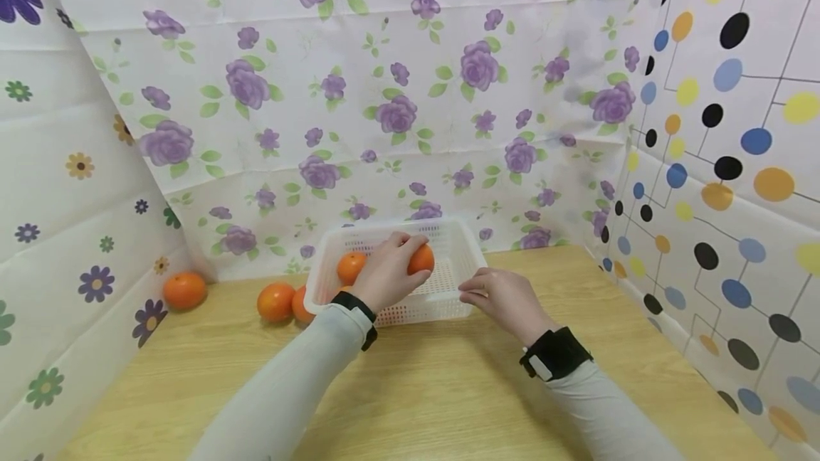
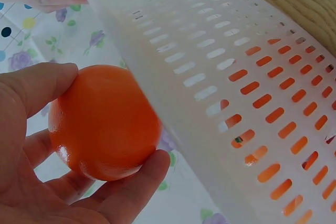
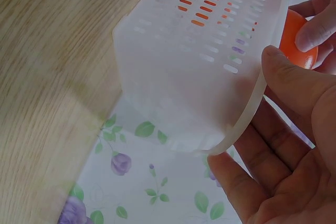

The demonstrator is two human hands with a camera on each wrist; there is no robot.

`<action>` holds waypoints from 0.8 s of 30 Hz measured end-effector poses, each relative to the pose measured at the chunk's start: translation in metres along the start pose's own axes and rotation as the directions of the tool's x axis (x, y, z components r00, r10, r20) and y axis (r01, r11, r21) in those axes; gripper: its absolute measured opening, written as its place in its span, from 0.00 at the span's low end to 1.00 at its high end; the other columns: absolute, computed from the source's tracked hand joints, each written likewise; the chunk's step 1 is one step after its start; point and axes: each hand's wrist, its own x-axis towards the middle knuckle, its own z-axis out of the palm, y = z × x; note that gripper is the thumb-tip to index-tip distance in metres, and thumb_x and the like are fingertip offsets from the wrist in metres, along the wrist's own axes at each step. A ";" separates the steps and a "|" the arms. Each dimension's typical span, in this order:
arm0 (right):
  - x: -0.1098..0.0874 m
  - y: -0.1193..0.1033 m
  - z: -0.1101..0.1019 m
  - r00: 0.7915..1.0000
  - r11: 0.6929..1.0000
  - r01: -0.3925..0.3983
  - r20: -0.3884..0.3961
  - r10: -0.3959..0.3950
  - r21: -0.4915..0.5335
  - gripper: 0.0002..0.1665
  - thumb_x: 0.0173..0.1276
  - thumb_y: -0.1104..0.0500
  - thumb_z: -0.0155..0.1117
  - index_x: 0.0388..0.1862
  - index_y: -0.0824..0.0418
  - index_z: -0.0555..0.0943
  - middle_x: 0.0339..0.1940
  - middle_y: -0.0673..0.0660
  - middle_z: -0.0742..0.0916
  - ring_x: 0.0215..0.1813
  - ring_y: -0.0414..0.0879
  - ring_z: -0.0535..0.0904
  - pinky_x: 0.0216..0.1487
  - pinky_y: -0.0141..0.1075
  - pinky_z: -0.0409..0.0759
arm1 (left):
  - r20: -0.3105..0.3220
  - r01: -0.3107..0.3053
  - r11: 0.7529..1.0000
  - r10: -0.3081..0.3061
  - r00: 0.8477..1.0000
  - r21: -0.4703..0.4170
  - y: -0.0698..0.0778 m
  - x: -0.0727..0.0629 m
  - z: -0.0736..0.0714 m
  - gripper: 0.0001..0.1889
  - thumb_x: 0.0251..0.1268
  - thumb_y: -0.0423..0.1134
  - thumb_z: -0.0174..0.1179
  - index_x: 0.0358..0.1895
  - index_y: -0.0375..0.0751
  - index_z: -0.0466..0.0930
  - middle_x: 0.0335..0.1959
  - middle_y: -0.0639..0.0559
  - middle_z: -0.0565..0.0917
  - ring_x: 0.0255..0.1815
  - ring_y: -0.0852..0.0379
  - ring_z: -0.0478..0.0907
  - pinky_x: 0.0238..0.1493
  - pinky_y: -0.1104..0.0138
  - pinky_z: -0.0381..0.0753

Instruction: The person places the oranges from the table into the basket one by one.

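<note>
Round orange fruit [image 1: 421,260] gripped by left hand [image 1: 389,272] over white slotted plastic basket [image 1: 423,314]; right hand [image 1: 509,304] pinches 4-o'clock rim [image 1: 443,296]. Two fruits [image 1: 351,268] visible inside; three loose fruits [image 1: 276,302] left outside, 9 o'clock.

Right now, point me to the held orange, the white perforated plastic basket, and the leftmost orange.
Held orange [image 2: 107,121]: left wrist view, middle of its glossy side.
White perforated plastic basket [image 3: 178,80]: right wrist view, outside of its wall.
Leftmost orange [image 1: 184,291]: head view, middle of its visible side.
</note>
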 end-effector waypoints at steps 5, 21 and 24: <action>0.000 0.001 0.001 1.000 1.000 -0.008 0.005 0.008 0.000 0.10 0.73 0.54 0.80 0.49 0.57 0.96 0.40 0.48 0.92 0.39 0.43 0.88 0.43 0.43 0.88 | 0.033 0.020 1.000 -0.020 0.999 0.009 0.001 0.005 0.005 0.33 0.78 0.48 0.72 0.81 0.48 0.75 0.73 0.39 0.78 0.63 0.39 0.81 0.67 0.46 0.83; 0.000 0.000 0.000 1.000 1.000 -0.008 0.001 0.008 -0.010 0.10 0.74 0.53 0.80 0.48 0.56 0.96 0.39 0.47 0.92 0.37 0.41 0.86 0.40 0.41 0.86 | 0.078 0.062 0.997 -0.064 0.995 0.035 0.002 0.017 0.021 0.31 0.78 0.51 0.70 0.80 0.51 0.76 0.71 0.41 0.80 0.61 0.42 0.82 0.63 0.49 0.85; 0.000 0.001 0.001 1.000 1.000 -0.002 -0.007 0.002 -0.014 0.10 0.74 0.53 0.80 0.48 0.55 0.96 0.38 0.46 0.91 0.36 0.40 0.86 0.40 0.41 0.86 | 0.092 0.066 0.997 -0.069 0.993 0.045 0.002 0.019 0.024 0.32 0.78 0.51 0.70 0.80 0.51 0.76 0.71 0.42 0.80 0.60 0.43 0.83 0.63 0.50 0.85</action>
